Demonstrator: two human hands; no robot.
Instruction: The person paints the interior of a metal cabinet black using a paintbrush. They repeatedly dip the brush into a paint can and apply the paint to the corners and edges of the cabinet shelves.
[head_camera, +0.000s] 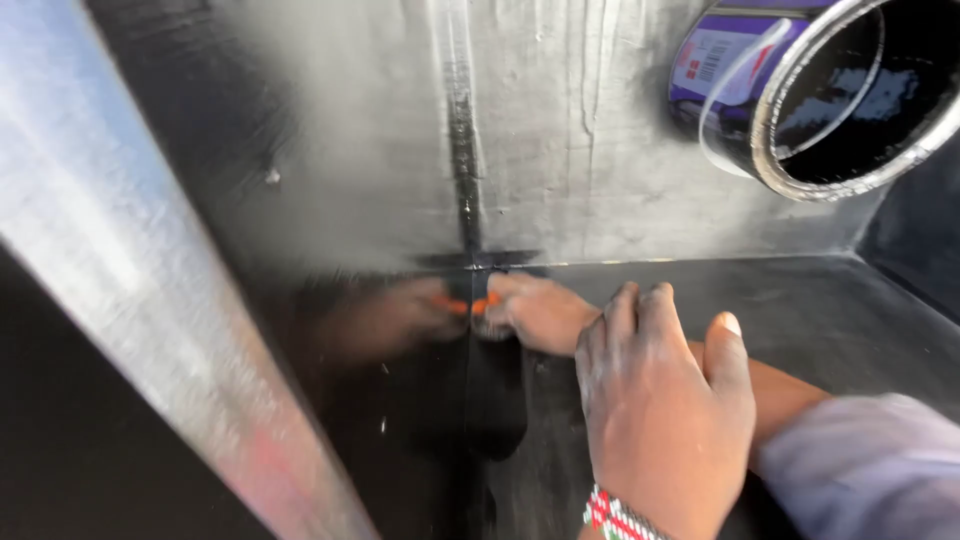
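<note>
My right hand (540, 312) reaches in from the right, grey sleeve (860, 460) on its arm. Its fingers are closed on a small orange object (484, 303), blurred, pressed at the corner where a vertical seam (463, 150) meets the wet black floor panel (820, 310). My left hand (660, 400), with a beaded bracelet (615, 515) at the wrist, lies palm down over my right forearm, fingers together, holding nothing. The glossy black side wall (390, 330) mirrors the right hand.
An open paint can (800, 90) with a purple label and black paint inside hangs tilted at the upper right. A wide silver metal bar (150, 280) runs diagonally down the left. The grey-black back wall (580, 130) shows brush streaks.
</note>
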